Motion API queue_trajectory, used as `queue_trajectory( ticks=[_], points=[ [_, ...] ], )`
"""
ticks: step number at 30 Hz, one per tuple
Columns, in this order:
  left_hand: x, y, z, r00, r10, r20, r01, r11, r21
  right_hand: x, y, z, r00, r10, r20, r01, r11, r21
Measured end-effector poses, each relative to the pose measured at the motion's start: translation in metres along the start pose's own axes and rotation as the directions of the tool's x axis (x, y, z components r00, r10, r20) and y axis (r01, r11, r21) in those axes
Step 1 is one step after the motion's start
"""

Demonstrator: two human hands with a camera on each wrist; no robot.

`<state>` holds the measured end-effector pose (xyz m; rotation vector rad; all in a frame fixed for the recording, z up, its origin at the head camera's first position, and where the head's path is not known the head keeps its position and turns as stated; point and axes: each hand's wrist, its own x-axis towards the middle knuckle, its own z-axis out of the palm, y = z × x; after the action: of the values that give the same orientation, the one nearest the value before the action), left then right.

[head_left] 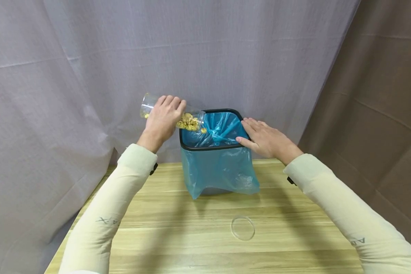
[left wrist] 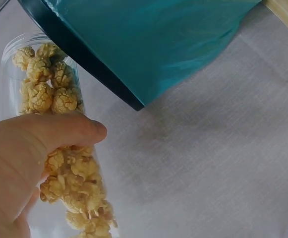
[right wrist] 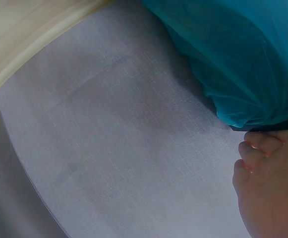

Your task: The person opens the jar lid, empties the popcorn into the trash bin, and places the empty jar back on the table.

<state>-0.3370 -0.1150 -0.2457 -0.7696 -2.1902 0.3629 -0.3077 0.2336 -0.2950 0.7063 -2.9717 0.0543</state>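
My left hand (head_left: 165,116) grips a clear plastic jar (head_left: 150,105) of yellow popcorn (head_left: 188,122), its fingers wrapped over the top side. Tilted nearly sideways, the jar has its open mouth over the left rim of a bin (head_left: 216,147) with a black frame. A blue bag (head_left: 219,165) lines the bin and hangs down outside it. One popcorn piece sits right at the mouth. In the left wrist view the thumb crosses the jar (left wrist: 59,134). On the bin's right rim rests my right hand (head_left: 265,140), fingers extended and thumb at the front corner.
A clear ring-shaped lid (head_left: 242,228) lies on the wooden table (head_left: 205,251) in front of the bin. Grey curtain (head_left: 205,49) hangs close behind, with a brownish one (head_left: 380,125) at the right. The table's edge runs along the left.
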Motion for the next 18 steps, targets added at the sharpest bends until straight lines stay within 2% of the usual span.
queue_trajectory(
  ticks=[8,18],
  points=[
    [-0.001,-0.0003,0.0017,1.0,0.02,-0.003,-0.019,0.998,0.054,-0.0019,-0.0007,0.0006,1.0,0.004,-0.014,-0.004,1.0,0.011],
    [-0.001,-0.0017,0.0032,0.999,0.043,-0.008,-0.042,0.996,0.079,-0.0017,0.0004,0.002,1.0,0.0,-0.011,0.0,1.0,0.014]
  ],
)
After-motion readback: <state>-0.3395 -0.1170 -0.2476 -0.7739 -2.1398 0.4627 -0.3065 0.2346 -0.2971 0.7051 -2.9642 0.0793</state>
